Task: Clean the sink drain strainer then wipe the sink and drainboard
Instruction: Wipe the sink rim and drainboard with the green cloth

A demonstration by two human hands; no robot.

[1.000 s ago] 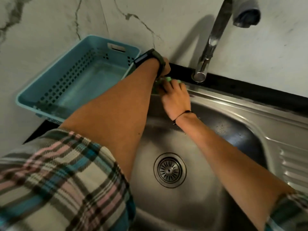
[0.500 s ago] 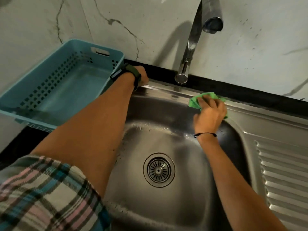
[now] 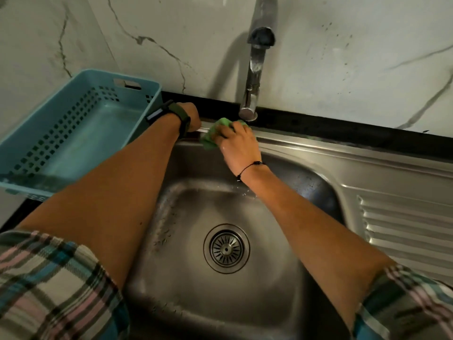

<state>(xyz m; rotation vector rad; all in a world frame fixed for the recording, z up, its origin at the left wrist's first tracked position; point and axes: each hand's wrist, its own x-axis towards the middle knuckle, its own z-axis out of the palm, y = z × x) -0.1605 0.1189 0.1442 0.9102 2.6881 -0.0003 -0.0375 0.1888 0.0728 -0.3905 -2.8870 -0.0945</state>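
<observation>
A steel sink (image 3: pixel 196 303) fills the lower middle, with the round drain strainer (image 3: pixel 226 248) seated in its drain. My right hand (image 3: pixel 239 146) presses a green cloth (image 3: pixel 212 133) onto the sink's back rim, just below the tap's base. My left hand (image 3: pixel 192 117) rests on the back left corner of the rim; its fingers are hidden past the wrist and a dark watch. The ribbed drainboard (image 3: pixel 404 224) lies to the right of the bowl.
A tall steel tap (image 3: pixel 256 69) rises from the back ledge, its spout over the bowl. A blue perforated plastic basket (image 3: pixel 29 143) sits on the counter at the left. A marble wall stands behind.
My right hand has slid the green cloth leftwards along the back rim, from right of the tap to below its base. The left hand has stayed at the corner.
</observation>
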